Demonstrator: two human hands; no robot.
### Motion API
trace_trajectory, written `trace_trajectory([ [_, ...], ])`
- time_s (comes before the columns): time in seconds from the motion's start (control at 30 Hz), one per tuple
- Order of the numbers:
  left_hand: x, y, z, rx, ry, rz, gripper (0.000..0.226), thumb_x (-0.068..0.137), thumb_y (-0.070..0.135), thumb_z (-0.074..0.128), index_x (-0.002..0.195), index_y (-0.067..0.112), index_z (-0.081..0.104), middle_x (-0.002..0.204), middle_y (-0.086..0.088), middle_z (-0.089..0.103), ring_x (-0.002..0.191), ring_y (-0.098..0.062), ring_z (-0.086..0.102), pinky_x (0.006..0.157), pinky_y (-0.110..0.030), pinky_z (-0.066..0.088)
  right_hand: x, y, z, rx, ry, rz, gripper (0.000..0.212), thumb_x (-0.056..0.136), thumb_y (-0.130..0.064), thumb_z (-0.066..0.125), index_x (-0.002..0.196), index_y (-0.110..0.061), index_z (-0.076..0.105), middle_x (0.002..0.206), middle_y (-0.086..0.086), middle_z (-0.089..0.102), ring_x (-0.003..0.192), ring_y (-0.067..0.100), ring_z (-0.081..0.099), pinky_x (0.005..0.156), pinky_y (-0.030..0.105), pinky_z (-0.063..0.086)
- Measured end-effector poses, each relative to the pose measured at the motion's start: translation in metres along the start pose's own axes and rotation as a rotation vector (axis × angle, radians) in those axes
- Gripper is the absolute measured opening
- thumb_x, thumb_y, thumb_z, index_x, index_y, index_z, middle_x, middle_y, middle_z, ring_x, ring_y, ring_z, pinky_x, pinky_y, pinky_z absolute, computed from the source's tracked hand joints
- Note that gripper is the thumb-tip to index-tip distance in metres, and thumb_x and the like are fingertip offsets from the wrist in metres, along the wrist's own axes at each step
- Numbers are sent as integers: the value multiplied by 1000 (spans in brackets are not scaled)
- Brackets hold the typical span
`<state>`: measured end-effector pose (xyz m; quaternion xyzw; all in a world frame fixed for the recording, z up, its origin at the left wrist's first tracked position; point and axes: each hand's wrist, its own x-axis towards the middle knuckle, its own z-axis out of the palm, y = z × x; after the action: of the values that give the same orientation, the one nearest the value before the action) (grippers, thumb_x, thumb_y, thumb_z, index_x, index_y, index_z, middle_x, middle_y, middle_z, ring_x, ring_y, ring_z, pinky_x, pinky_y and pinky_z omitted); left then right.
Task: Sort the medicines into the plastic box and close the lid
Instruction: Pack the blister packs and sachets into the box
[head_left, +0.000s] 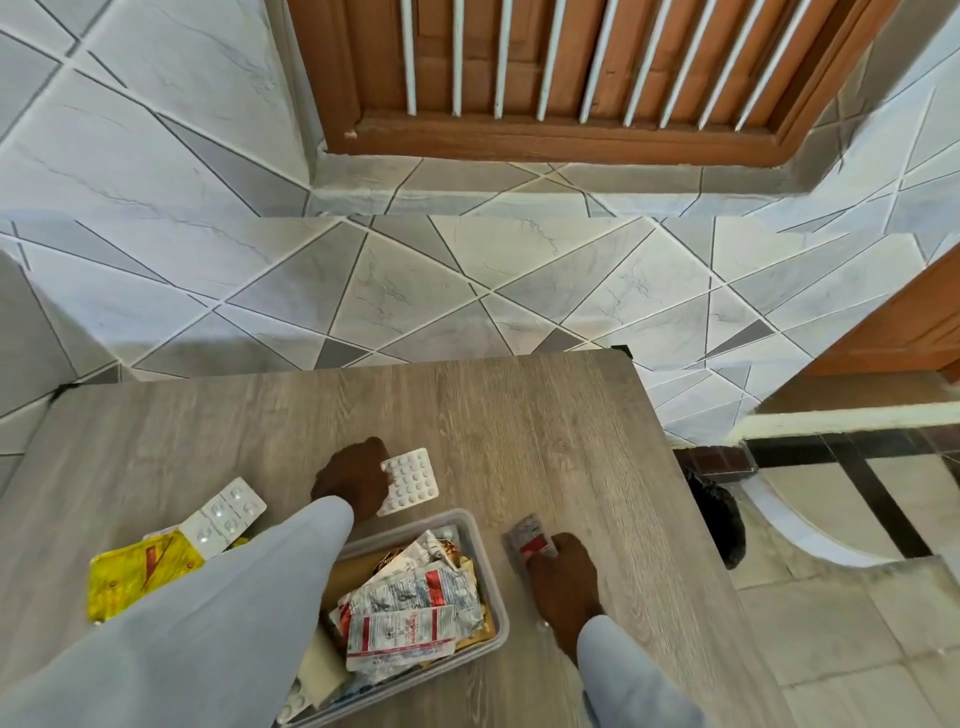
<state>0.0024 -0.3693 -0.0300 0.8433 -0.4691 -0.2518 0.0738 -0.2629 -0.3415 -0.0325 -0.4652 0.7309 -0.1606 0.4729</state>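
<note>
Foil blister strips handle light, thin and flexible: left hand (353, 480) pinches the white strip (410, 480) by its edge, right hand (561, 577) grips a red strip (530, 543) beside the plastic box (491, 582).

— What sort of place is this?
— A home, by the look of it — a tiled room. Grey-and-white marbled wall tiles (156, 156) cut in slanted shapes run across from nine o'clock to three.
— Anything else?
— A brown wooden window frame (571, 140) with white bars (457, 57) at twelve o'clock, more brown woodwork (893, 327) at three, and a wood-grain table (519, 415) pushed against the wall.
— And the floor?
— Pale floor tiles (831, 623) at four o'clock, beside a black-and-white edge (857, 431).
</note>
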Motion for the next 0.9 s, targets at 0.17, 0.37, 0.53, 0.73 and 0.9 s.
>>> trace_trajectory([
  [0.17, -16, -24, -44, -406, 199, -2, 6, 83, 19, 65, 88, 18, 62, 98, -11, 69, 83, -28, 62, 71, -34, 48, -7, -26, -24, 167, 165, -200, 10, 95, -17, 49, 104, -19, 51, 95, 6, 64, 80, 21, 63, 68, 39, 55],
  [0.37, -92, -74, -82, -855, 11, -2, 19, 78, -11, 66, 85, 6, 60, 75, -16, 61, 59, -23, 60, 44, -24, 53, -56, -48, -5, 47, -167, -395, 18, 91, -14, 59, 107, -22, 61, 101, -5, 69, 92, 14, 67, 78, 35, 57],
  [0.53, -152, -119, -53, -919, 34, -59, 36, 77, -20, 56, 86, 15, 52, 73, -12, 47, 55, -21, 48, 44, -28, 48, -100, -49, 40, 6, -289, -446, 30, 87, -4, 58, 104, -28, 64, 100, -10, 72, 87, 1, 67, 86, 34, 56],
  [0.73, -192, -144, -38, -706, 176, 11, 31, 75, -7, 61, 82, 23, 54, 67, -2, 49, 52, -8, 47, 49, -32, 49, -144, -63, 85, -38, -312, -551, 29, 88, -14, 58, 108, -35, 61, 105, -13, 70, 98, 2, 64, 92, 34, 53],
  [0.9, -212, -178, -18, -149, 313, 234, 25, 86, 41, 44, 107, 37, 57, 102, 9, 62, 90, -14, 63, 78, -25, 49, -161, -64, 127, -525, -309, -743, 42, 92, -25, 54, 133, -19, 46, 134, 2, 53, 129, 21, 46, 110, 30, 33],
])
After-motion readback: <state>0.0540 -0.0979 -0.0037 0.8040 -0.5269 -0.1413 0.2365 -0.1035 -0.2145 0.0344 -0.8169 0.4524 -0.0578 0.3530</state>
